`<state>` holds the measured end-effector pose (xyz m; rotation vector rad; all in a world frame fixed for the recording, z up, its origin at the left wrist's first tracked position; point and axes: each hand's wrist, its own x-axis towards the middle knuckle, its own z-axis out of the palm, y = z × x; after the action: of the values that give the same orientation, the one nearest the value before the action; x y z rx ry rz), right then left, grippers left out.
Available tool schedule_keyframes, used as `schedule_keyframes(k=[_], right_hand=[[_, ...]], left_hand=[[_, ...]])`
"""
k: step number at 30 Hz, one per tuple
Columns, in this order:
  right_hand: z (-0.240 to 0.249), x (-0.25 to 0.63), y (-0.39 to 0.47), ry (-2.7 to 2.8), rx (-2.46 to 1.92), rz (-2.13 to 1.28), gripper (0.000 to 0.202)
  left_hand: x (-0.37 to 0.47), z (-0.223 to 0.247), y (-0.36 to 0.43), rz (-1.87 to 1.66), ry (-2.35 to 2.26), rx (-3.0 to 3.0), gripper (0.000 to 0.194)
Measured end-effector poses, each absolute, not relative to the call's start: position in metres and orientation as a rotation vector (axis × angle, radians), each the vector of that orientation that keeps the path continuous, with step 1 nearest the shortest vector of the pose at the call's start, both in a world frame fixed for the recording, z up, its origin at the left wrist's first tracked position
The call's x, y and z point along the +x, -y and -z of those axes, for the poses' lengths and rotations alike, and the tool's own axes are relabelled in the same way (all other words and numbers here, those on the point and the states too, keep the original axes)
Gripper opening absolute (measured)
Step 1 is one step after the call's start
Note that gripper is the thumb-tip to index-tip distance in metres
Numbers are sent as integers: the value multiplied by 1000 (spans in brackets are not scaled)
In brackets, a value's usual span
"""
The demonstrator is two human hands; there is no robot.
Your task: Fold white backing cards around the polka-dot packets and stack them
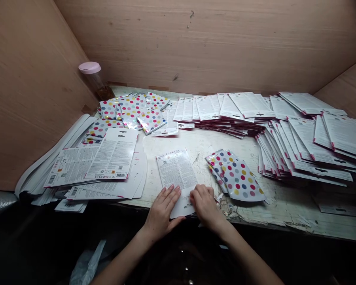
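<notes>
- The printed card (pixel 178 170) lay flat near the front edge of the tabletop (pixel 151 158), its long axis running away from the person, the far end leaning slightly left.
- Its text-covered part pointed away; a plain white flap with a hanger-shaped cut and a curved edge pointed toward the person.
- The left hand (pixel 164 208) lay flat across the card's near left side, fingers extended and close together.
- The right hand (pixel 206 204) rested at the right edge with fingers curled; whether it pinched the card could not be told.
- Just right of it lay glossy dotted pouches (pixel 245 182), overlapping and rectangular.
- Loose flat cards (pixel 112 154) were piled to the left, smooth and white; a heap of shiny dotted packets (pixel 133 107) sat behind them.
- Pink-edged finished-looking packs (pixel 302 150) overlapped in rows on the right.
- The tabletop was pale, its front edge chipped.
- A clear jar (pixel 102 89) with a pink lid (pixel 89 67) stood against wood-grained panels (pixel 166 43).
</notes>
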<state>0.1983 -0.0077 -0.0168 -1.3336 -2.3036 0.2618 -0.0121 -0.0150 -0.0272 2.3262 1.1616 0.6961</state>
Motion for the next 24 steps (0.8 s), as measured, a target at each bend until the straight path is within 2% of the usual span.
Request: schedule_keyframes(k=[4, 10, 18, 24], right_hand=[[7, 203, 35, 2416, -1159, -310, 20], [7, 209, -3, 2129, -1408, -463, 11], [21, 205, -23, 2272, -1358, -317, 19], [15, 197, 22, 2487, -1137, -225, 22]], left_hand=[[-13, 27, 15, -757, -1151, 2273, 87], [-10, 26, 15, -781, -1153, 2201, 82], [-8, 24, 17, -708, -1253, 2518, 81], [-9, 23, 15, -670, -1251, 2589, 78]])
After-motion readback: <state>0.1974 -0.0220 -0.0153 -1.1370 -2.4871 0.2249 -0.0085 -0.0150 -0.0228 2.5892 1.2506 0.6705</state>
